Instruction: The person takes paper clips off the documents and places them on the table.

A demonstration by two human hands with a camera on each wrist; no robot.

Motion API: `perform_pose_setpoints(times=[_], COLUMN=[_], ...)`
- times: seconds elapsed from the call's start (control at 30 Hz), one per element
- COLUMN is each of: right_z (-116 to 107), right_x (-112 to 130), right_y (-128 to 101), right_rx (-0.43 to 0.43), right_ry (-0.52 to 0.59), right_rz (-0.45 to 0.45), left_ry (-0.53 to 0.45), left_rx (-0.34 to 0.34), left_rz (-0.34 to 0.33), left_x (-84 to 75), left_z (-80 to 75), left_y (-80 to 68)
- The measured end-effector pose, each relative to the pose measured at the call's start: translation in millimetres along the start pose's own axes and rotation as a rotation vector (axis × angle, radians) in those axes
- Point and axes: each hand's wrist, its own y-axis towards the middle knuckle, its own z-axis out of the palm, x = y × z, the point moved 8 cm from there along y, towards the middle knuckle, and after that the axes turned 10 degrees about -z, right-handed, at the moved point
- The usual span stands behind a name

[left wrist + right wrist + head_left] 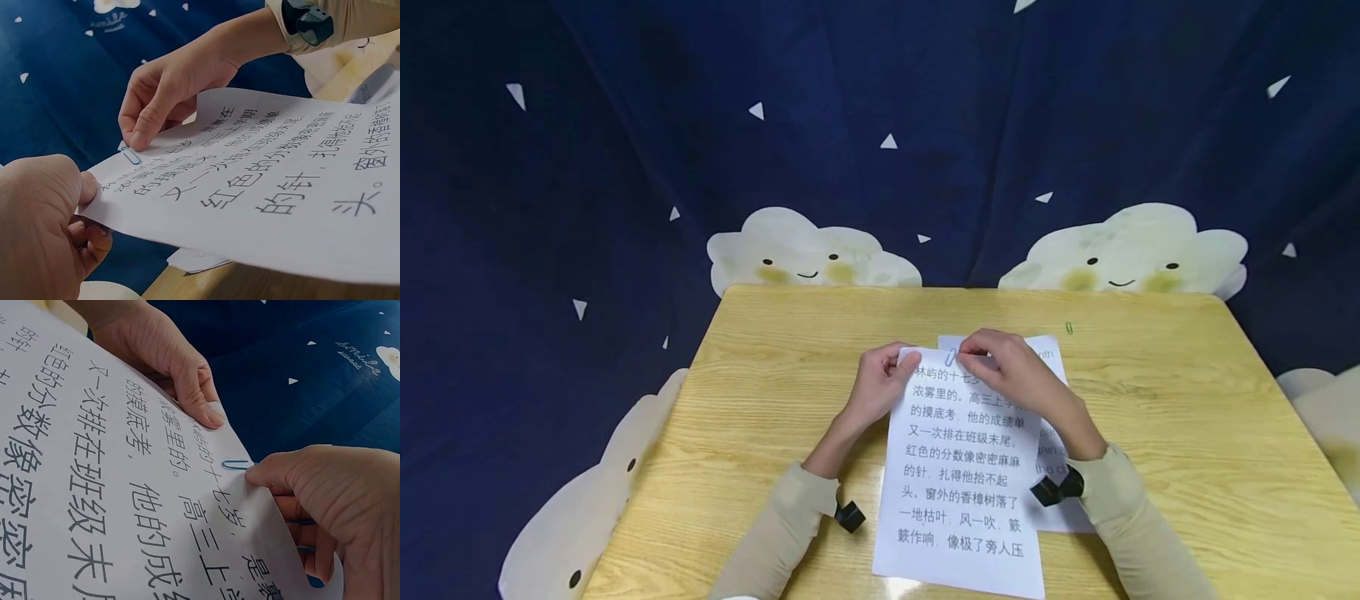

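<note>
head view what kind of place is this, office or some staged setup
Probably a staged tabletop setup, not an office: a small wooden table stands before a dark blue backdrop printed with smiling clouds. On it, both hands work a blue paper clip onto a printed sheet.

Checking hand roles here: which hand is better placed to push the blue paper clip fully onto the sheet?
Probably the right hand: its fingertips already pinch the blue paper clip at the sheet's top edge, while the left hand grips the corner, steadying it.

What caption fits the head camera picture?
Left hand holds printed sheet while right hand pinches blue paper clip.
</note>
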Motion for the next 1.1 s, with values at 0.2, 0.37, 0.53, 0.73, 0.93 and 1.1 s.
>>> perform_pose_setpoints(times=[0.2,0.37,0.53,0.73,0.93,1.1], right_z=[2.1,2.2,1.8,-0.1,-3.3,-4.4], right_x=[2.1,3.5,3.6,2.8,3.2,3.1], right_y=[1.2,2.2,1.9,-0.4,-0.4,1.0], right_rx=[-0.004,-0.006,-0.027,-0.071,-0.121,-0.139], right_ry=[-0.010,0.002,0.027,0.018,0.015,0.024], right_rz=[-0.020,-0.016,-0.003,-0.009,-0.057,-0.071], left_ry=[-0.017,-0.017,-0.019,-0.021,-0.024,-0.025], left_rx=[0.009,0.002,0.002,0.029,0.047,0.049], left_rz=[0.005,-0.001,-0.015,-0.019,0.011,0.014], left_x=[-0.6,-1.0,-0.9,-0.1,-3.6,-4.3], left_z=[1.5,1.0,1.6,5.1,6.0,5.7], left_y=[-0.4,-0.3,-0.7,-1.5,-1.4,-1.7])
